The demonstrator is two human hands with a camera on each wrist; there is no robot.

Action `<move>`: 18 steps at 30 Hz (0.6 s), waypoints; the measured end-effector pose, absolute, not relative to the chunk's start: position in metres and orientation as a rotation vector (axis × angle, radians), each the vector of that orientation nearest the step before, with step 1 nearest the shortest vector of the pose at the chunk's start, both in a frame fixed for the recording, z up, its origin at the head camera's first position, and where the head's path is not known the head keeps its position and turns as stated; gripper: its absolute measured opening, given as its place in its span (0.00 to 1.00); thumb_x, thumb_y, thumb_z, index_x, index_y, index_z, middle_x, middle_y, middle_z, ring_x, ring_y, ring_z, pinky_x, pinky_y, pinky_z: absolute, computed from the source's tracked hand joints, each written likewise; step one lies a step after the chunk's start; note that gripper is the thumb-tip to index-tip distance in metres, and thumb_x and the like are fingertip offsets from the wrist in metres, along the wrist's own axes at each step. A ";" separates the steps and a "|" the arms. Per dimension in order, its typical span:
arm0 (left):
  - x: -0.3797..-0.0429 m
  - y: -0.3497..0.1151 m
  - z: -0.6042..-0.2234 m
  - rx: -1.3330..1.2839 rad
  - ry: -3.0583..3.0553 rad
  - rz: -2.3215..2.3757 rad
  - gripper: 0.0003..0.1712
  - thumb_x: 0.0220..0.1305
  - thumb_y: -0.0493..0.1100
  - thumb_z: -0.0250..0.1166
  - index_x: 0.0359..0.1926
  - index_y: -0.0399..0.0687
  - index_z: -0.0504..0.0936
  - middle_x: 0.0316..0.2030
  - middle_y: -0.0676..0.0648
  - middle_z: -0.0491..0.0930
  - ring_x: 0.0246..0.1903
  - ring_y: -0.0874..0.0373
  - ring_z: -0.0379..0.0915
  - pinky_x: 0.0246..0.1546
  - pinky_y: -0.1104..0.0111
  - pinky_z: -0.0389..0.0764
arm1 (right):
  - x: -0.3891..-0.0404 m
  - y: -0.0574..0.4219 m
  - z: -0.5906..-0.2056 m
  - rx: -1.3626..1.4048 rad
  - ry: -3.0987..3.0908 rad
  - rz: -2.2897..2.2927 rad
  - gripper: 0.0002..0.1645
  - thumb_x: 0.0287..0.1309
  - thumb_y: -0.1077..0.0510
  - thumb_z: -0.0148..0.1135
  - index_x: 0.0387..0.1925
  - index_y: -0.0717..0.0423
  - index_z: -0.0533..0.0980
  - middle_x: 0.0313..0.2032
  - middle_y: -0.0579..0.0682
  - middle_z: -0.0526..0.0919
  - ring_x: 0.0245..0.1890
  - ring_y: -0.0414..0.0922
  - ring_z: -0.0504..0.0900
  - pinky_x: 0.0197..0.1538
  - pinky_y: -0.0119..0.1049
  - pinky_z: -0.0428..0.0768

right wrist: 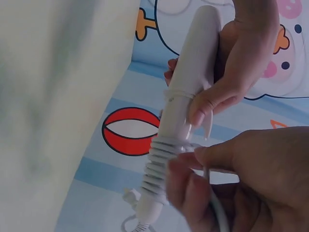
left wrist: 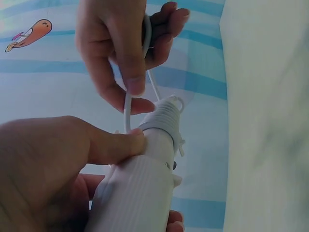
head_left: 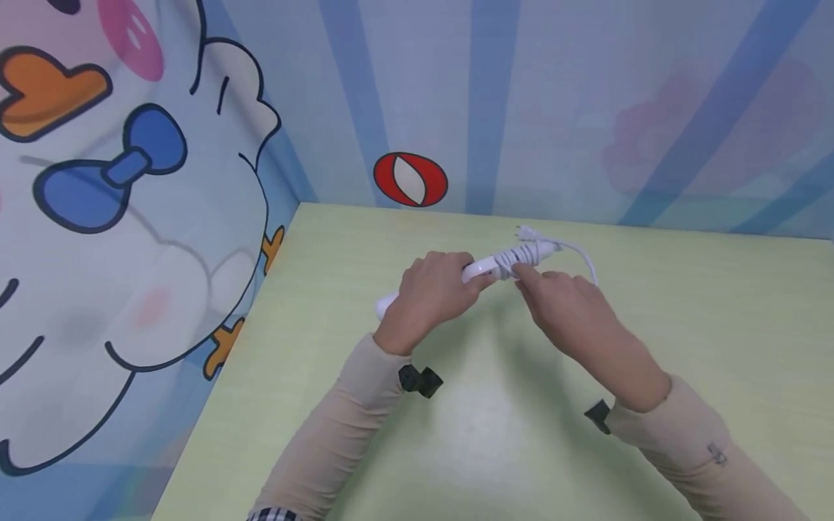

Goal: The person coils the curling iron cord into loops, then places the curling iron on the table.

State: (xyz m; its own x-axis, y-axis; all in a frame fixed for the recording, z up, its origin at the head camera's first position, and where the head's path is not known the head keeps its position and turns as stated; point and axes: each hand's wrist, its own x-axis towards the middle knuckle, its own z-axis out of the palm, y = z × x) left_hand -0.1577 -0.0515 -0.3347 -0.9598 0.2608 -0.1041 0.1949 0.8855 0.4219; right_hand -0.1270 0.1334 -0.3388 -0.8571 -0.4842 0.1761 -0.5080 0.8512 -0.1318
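Note:
A white hair curling iron is held over the table, tilted up toward the right. My left hand grips its thicker part, the thumb laid along the side, as the left wrist view shows. White power cord is wound in several turns round the narrower end. With thumb and fingertips, my right hand pinches a length of this cord beside the coils; in the right wrist view a strand runs down through the fingers. A two-pin plug sticks out by the far end, and a loop of cord curves off to the right.
Below the hands spreads a pale green table. Its back edge meets a blue striped wall, and a cartoon-printed wall stands along the left. Black wrist cameras sit on the sleeves.

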 end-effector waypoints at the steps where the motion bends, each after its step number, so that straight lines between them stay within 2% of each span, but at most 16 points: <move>1: -0.158 -0.052 -0.335 0.358 2.897 0.628 0.18 0.60 0.63 0.56 0.34 0.54 0.74 0.20 0.52 0.71 0.17 0.58 0.69 0.17 0.67 0.69 | -0.127 0.134 -0.338 0.770 -2.909 0.247 0.15 0.64 0.59 0.52 0.52 0.58 0.69 0.16 0.51 0.70 0.11 0.43 0.64 0.14 0.35 0.60; 5: -0.158 -0.055 -0.336 0.386 2.894 0.660 0.18 0.60 0.63 0.56 0.32 0.55 0.74 0.20 0.52 0.72 0.17 0.59 0.69 0.17 0.67 0.69 | -0.130 0.140 -0.335 0.756 -2.960 0.222 0.19 0.64 0.58 0.53 0.56 0.52 0.69 0.16 0.51 0.68 0.12 0.45 0.62 0.14 0.35 0.58; 11: -0.158 -0.058 -0.337 0.416 2.905 0.661 0.18 0.60 0.63 0.56 0.33 0.55 0.75 0.20 0.53 0.71 0.18 0.59 0.68 0.18 0.67 0.69 | -0.137 0.144 -0.329 0.809 -2.948 0.204 0.12 0.64 0.56 0.53 0.49 0.47 0.71 0.13 0.48 0.66 0.11 0.43 0.60 0.14 0.35 0.55; 18: -0.156 -0.052 -0.341 0.362 2.973 0.510 0.19 0.61 0.62 0.55 0.37 0.53 0.74 0.20 0.51 0.71 0.19 0.58 0.68 0.16 0.67 0.69 | -0.136 0.133 -0.328 0.852 -2.947 0.065 0.11 0.62 0.55 0.56 0.46 0.50 0.72 0.11 0.47 0.65 0.10 0.43 0.58 0.12 0.35 0.56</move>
State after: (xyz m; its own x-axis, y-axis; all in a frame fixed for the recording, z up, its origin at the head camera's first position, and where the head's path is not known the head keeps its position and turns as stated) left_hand -0.1557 -0.0517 -0.3408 -0.9663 0.2500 -0.0612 0.2153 0.9155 0.3399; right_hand -0.1364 0.1325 -0.3277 -0.8434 -0.5309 0.0822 -0.5340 0.8452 -0.0204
